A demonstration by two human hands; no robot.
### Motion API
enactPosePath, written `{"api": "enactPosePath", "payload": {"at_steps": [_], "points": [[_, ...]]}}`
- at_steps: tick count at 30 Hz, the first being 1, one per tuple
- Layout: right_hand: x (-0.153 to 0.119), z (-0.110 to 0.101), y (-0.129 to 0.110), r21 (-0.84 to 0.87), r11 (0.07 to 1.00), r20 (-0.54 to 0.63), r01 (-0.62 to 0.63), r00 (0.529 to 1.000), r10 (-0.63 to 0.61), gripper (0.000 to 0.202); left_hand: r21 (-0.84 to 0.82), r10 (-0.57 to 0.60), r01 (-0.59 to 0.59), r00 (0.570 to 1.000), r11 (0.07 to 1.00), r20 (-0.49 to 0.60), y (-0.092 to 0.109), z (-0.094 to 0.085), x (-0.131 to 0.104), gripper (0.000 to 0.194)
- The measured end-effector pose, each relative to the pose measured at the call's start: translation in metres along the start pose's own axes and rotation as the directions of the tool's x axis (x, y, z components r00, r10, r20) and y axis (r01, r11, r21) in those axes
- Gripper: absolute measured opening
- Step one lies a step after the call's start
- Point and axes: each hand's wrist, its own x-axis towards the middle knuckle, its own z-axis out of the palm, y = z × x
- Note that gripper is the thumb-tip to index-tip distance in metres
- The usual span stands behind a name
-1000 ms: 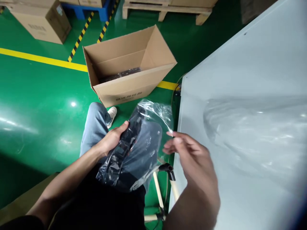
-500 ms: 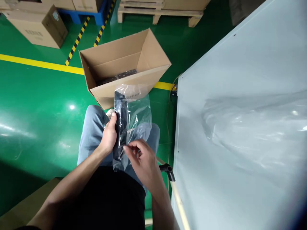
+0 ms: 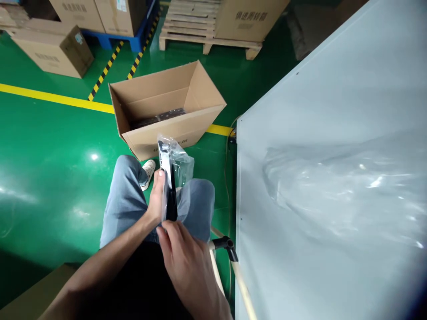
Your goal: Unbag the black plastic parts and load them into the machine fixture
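Observation:
A long black part (image 3: 171, 195) in a clear plastic bag (image 3: 182, 166) stands out above my lap, its narrow, shiny side turned up. My left hand (image 3: 156, 195) grips it from the left, thumb along its edge. At its near end is my right hand (image 3: 183, 249), with thumb and forefinger bent together at the bag's lower end; the fingertips are partly hidden. Beyond my knees an open cardboard box (image 3: 173, 129) holds dark parts in plastic (image 3: 160, 118).
To the right is a large pale surface (image 3: 267, 258) with clear plastic sheeting (image 3: 333, 178) on it. A pipe frame with a black joint (image 3: 225, 242) stands beside my right knee. Cartons (image 3: 53, 49) and a wooden pallet (image 3: 207, 42) are at the back.
The bagged part has turned from its broad face to its narrow side. My right hand has moved down and nearer to me, to the near end. The view has shifted slightly.

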Motion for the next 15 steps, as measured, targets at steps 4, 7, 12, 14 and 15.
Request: {"api": "enactPosePath", "payload": {"at_steps": [4,7,12,14,15], "points": [[0.012,-0.019,0.017,0.072,0.997,-0.225,-0.007,0.974,0.024,0.018,-0.145,-0.152,0.176,0.975,0.974,0.159,0.002,-0.001,-0.008,0.074],[0.034,-0.033,0.045,0.092,0.978,-0.417,-0.185,0.885,0.207,0.046,-0.138,-0.174,0.210,0.956,0.968,0.235,-0.001,-0.006,-0.016,0.076],[0.059,-0.038,0.081,0.427,0.806,-0.087,-0.410,0.869,0.488,0.060,-0.012,-0.319,0.351,0.864,0.936,0.389,-0.011,-0.014,-0.024,0.084],[0.058,-0.037,0.079,0.529,0.719,0.002,-0.451,0.848,0.530,0.042,0.026,-0.348,0.374,0.835,0.927,0.427,-0.016,-0.014,-0.022,0.083],[0.056,-0.037,0.075,0.559,0.694,0.019,-0.454,0.844,0.536,0.038,0.022,-0.336,0.364,0.834,0.931,0.439,-0.017,-0.014,-0.021,0.080]]}}
